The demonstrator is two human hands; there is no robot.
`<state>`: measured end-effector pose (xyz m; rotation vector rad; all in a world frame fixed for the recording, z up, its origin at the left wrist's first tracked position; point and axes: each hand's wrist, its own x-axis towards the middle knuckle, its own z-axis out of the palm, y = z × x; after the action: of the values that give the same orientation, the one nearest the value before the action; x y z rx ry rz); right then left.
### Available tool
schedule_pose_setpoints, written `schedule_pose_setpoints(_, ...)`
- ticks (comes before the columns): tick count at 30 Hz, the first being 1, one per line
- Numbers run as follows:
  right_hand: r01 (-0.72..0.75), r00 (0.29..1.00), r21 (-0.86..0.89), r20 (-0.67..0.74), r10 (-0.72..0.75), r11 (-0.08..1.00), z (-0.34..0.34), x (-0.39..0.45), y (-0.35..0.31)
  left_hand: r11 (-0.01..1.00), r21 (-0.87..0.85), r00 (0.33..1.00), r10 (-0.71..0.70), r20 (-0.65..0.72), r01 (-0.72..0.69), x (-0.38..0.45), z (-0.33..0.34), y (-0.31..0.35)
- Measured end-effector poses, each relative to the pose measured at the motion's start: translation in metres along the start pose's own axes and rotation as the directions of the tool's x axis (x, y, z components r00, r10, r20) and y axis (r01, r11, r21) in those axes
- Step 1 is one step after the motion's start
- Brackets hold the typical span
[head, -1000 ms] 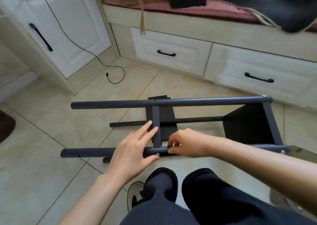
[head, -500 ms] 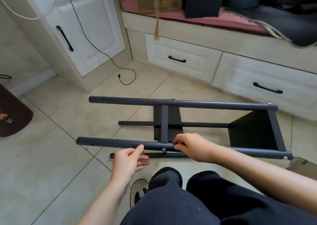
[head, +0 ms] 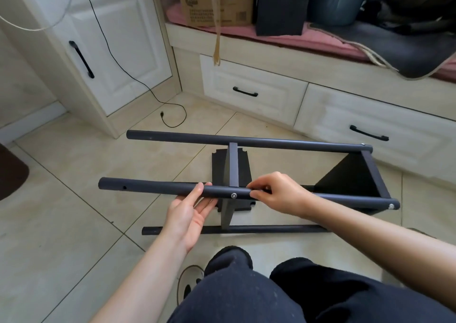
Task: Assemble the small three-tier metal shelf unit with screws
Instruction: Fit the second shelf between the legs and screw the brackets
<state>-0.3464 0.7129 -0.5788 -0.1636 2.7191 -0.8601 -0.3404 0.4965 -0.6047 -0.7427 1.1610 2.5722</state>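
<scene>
Fingers of the right hand [head: 278, 194] are curling over the near pole [head: 158, 189] of the dark shelf frame [head: 246, 174], pinching it just right of a silver screw [head: 233, 195] set in the pole's side. The left hand [head: 188, 214] is lying palm-up under the same pole, left of the screw, with straight fingers touching its underside and the thumb pressing on its front, not closing round it. The frame is lying on its side on the tiled floor [head: 74, 224], its far pole [head: 246, 141] running parallel behind, a middle shelf panel [head: 232, 167] crossing between the two, and an end shelf [head: 355, 174] sitting at the right. A lower pole [head: 246, 229] is resting nearer the person's knees. White drawers [head: 254, 93] are standing behind the frame.
</scene>
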Motion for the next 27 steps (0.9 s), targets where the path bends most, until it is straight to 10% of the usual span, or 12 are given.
schedule_pose_setpoints(16, 0.019, 0.986, 0.387, -0.161, 0.047, 0.922, -0.07, -0.028, 0.004, 0.935, 0.28, 0.94, 0.124, 0.319, -0.218, -0.017, 0.088, 0.047)
schedule_pose_setpoints(27, -0.116, 0.933, 0.349, -0.284, 0.223, 0.93, -0.122, -0.107, 0.021, 0.738, 0.527, 0.833, 0.086, 0.547, -0.421, -0.056, 0.201, 0.022)
